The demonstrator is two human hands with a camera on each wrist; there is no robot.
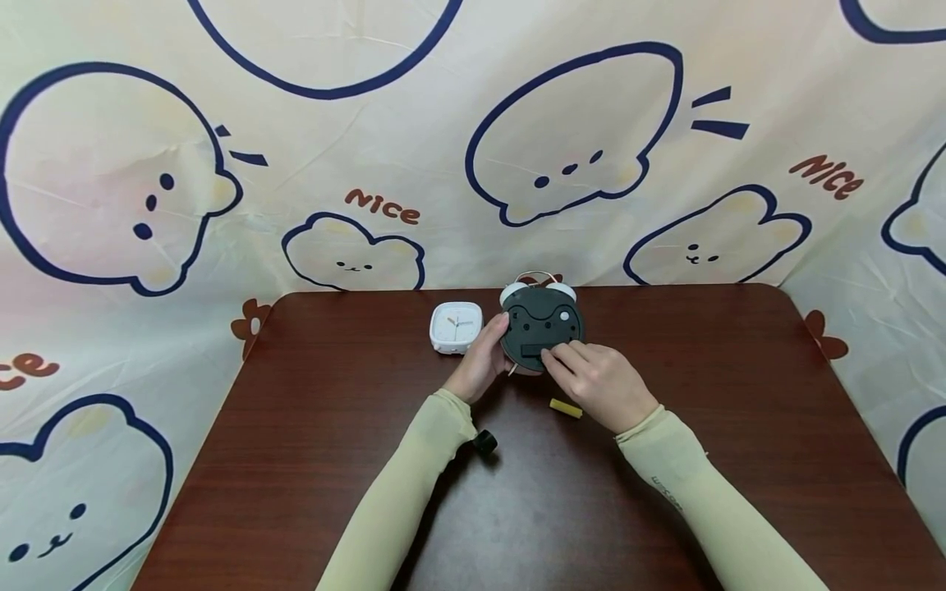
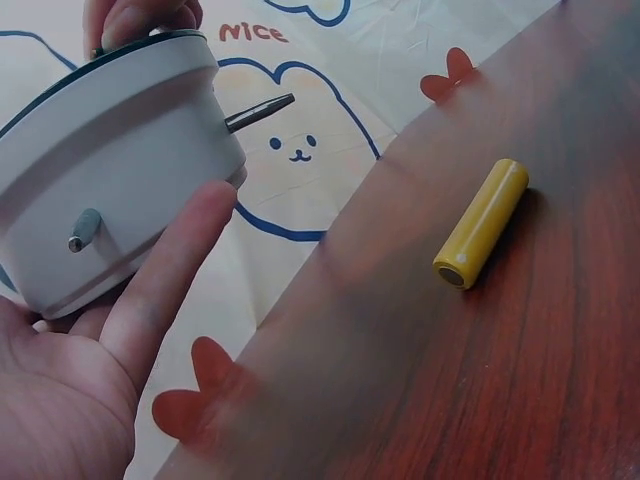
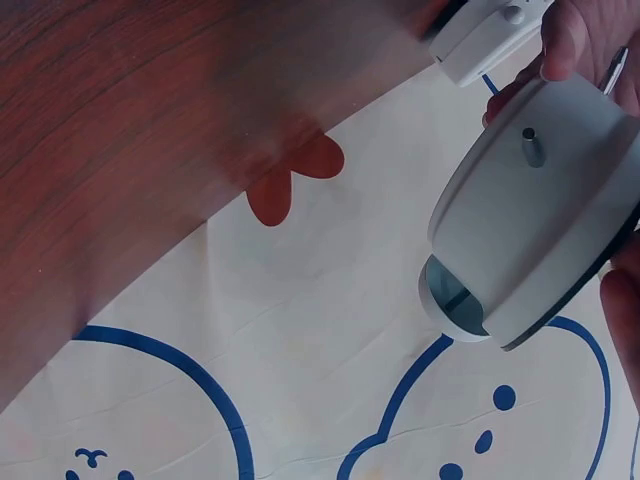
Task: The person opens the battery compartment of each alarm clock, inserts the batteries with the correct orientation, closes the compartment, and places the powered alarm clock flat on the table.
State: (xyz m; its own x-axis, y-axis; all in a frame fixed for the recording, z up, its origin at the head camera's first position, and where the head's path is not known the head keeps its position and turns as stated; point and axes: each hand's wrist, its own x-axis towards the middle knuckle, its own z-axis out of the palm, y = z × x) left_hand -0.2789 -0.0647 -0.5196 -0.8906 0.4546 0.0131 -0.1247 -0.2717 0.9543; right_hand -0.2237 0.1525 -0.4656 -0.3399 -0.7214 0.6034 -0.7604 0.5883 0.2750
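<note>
A round twin-bell alarm clock (image 1: 538, 316) is held up near the table's far edge, its dark green back towards me. My left hand (image 1: 482, 355) grips its left side and lower edge; in the left wrist view fingers (image 2: 170, 270) support the white casing (image 2: 130, 180) from beneath. Two metal feet stick out of the casing. My right hand (image 1: 602, 382) has bent fingers touching the back, at the right end of a dark rectangular battery compartment (image 1: 530, 351). Whether they pinch anything is hidden. Below the clock, a yellow battery (image 1: 566, 408) lies on the table.
A white square clock (image 1: 456, 327) stands left of the held clock. The brown wooden table (image 1: 355, 460) ends just behind both clocks, against a patterned cloth (image 1: 562, 123). A small black object (image 1: 484, 443) shows at my left wrist.
</note>
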